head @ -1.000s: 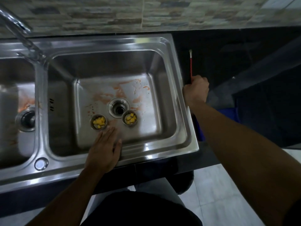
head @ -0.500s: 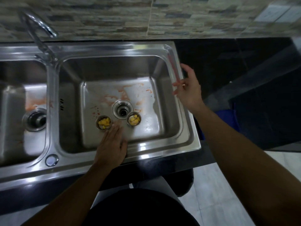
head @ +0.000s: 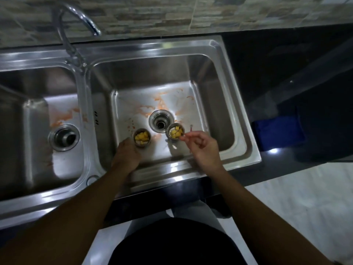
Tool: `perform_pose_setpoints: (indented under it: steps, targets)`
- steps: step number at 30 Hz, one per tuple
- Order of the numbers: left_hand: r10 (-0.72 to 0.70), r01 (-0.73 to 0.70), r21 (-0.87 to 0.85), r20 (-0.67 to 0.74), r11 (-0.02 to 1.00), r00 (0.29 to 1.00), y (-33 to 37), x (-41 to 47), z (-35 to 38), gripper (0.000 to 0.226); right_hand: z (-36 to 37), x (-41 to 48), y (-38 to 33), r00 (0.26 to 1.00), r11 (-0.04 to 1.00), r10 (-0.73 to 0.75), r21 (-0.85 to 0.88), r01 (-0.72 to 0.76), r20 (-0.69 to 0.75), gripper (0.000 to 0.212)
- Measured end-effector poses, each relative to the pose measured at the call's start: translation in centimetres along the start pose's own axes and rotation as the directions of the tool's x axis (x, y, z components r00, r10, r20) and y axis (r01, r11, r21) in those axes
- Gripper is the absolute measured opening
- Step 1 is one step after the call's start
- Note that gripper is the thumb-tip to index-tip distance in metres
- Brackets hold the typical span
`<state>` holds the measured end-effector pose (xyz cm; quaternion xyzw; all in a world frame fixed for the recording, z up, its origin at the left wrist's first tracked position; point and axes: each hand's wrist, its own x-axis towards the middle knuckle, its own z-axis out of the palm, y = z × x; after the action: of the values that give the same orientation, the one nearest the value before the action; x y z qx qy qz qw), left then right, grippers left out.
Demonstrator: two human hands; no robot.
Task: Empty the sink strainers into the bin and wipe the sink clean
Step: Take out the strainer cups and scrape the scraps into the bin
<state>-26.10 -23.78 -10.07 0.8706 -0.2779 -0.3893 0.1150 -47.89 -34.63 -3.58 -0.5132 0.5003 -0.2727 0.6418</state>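
Two round metal strainers holding yellow food bits stand on the floor of the right basin. The left strainer and the right strainer flank the open drain. My left hand curls against the near-left side of the left strainer. My right hand pinches a thin red-handled brush, mostly hidden by the fingers, right at the right strainer's rim. Orange smears mark both basin floors.
The left basin has its own drain. A curved tap rises behind the divider. A blue cloth lies on the black counter to the right of the sink. White floor tiles show below.
My right hand lifted the red-handled brush off the counter and swung it down into the right basin to the right strainer. My left hand slid forward against the left strainer.
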Motion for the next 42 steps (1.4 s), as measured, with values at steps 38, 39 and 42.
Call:
perform_pose_setpoints:
  steps: [38,39,42]
  targets:
    - [0.475,-0.517,-0.139,-0.249,0.845,0.844,3.5,-1.6,-0.4,0.077,-0.8,-2.1,2.7,0.83,0.686,-0.543,-0.636,0.353,-0.125,0.023]
    - [0.504,-0.546,-0.123,-0.261,0.829,0.824,4.1,-2.5,-0.6,0.079,-1.8,-2.9,2.3,0.834,0.738,-0.519,-0.591,0.324,-0.19,0.021]
    - [0.558,-0.614,-0.151,-0.292,0.775,0.777,6.8,-5.5,-0.5,0.079,-6.2,-6.5,1.3,0.761,0.783,-0.535,-0.553,0.285,-0.366,0.022]
